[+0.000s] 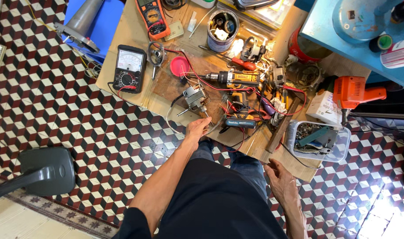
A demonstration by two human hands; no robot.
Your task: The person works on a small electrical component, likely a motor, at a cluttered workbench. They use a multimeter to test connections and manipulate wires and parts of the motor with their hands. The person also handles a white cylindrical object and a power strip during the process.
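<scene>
Motor (195, 98): small grey metal, wires attached.

The person wears a plain black short-sleeved top and blue denim trousers. Both forearms are bare below the sleeves, lean and sinewy. The left hand (197, 129) and right hand (279, 179) are bare, with no gloves, rings or watch showing.

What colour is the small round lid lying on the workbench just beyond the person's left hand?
Pinkish red. The round lid shows best in the head view, beyond the left hand.
</scene>
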